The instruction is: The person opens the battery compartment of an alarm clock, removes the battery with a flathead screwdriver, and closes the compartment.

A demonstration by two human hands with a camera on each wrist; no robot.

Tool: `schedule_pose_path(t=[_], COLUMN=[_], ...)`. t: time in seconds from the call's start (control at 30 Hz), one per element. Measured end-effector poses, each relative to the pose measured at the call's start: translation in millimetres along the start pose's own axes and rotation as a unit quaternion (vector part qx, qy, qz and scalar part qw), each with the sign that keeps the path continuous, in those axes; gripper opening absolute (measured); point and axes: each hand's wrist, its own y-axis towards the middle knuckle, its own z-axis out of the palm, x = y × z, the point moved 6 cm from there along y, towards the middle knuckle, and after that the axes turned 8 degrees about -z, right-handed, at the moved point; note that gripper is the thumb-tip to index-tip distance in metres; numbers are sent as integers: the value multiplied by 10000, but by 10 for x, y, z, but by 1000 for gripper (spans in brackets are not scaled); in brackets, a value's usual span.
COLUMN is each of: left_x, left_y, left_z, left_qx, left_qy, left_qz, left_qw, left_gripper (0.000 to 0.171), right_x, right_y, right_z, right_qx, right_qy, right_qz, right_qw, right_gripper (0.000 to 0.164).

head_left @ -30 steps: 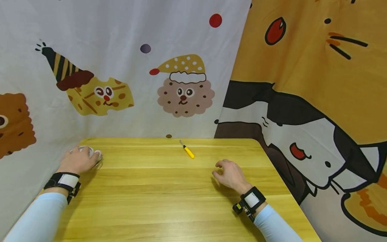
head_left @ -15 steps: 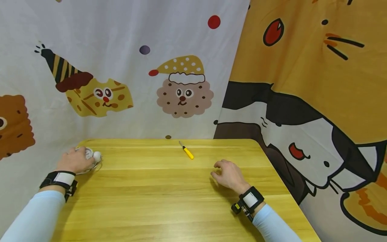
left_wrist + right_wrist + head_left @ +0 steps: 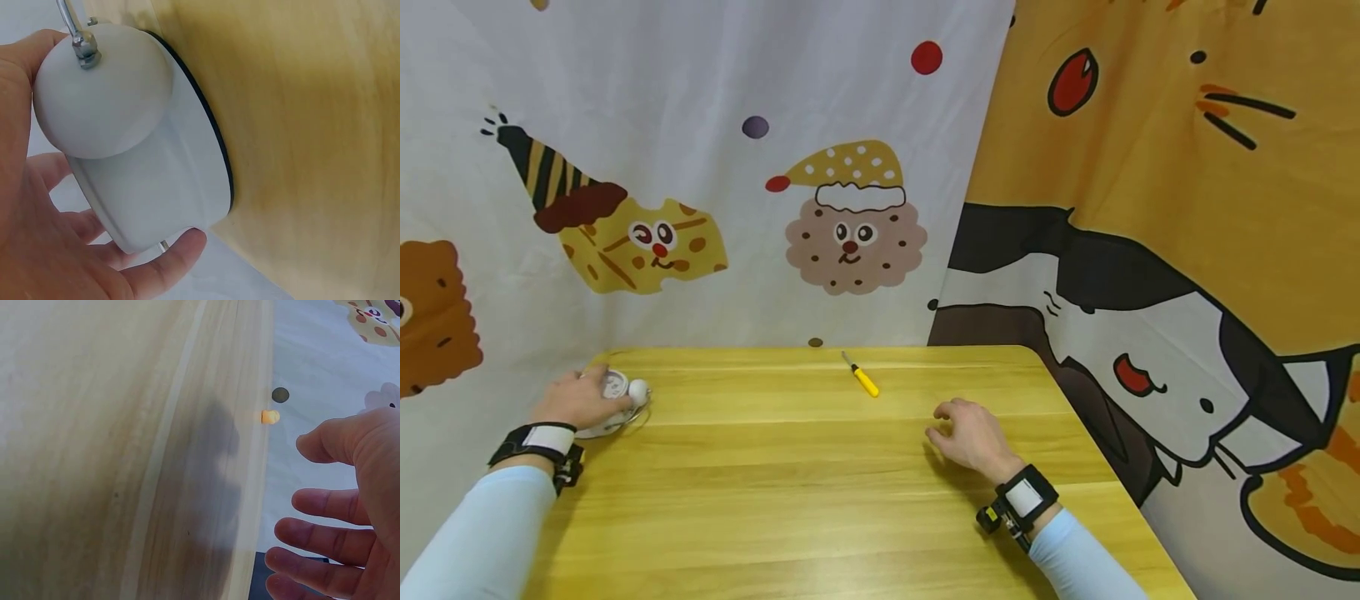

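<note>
At the table's far left corner my left hand [image 3: 576, 402] holds a white bell alarm clock [image 3: 615, 384], its dial facing up. In the left wrist view the clock's rounded white bell [image 3: 103, 94] carries a metal rod and nut. Curled fingers [image 3: 169, 262] reach around the clock's white body [image 3: 150, 194], whose dark rim faces the table. Part of the clock is covered by the hand. My right hand [image 3: 973, 437] is over the right side of the table, fingers loosely bent and holding nothing. Nearest to it lies a screwdriver [image 3: 865, 382] with a yellow handle.
A light wooden table [image 3: 775, 483] spans the space between both hands. Behind it hangs a white curtain [image 3: 700, 83] with cartoon prints, close to the far and left edges. An orange and black printed curtain [image 3: 1150, 208] hangs along the right.
My left hand has shifted a little to the left, leaving more of the clock's dial and body showing. The right hand and the screwdriver stay in place; the head view tilts slightly.
</note>
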Motion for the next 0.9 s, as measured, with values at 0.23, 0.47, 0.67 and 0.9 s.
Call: schedule_pose_path(t=[0.23, 0.47, 0.67, 0.9], left_x=[18, 25, 16, -21], left_y=[16, 4, -25, -60], left_z=[-4, -38, -57, -80], left_qx=[-42, -8, 21, 61], left_qy=[49, 102, 88, 61], left_qz=[52, 18, -109, -102], left_qw=[10000, 9999, 9999, 9999], left_gripper=[107, 109, 114, 120], right_x=[-13, -8, -28, -67], right_y=[-9, -10, -24, -41], right_z=[10, -23, -32, -24], right_qx=[7, -178, -155, -120], right_qy=[9, 29, 51, 7], right_qz=[9, -112, -98, -10], right_qw=[10000, 9998, 9998, 9999], right_gripper=[30, 28, 31, 31])
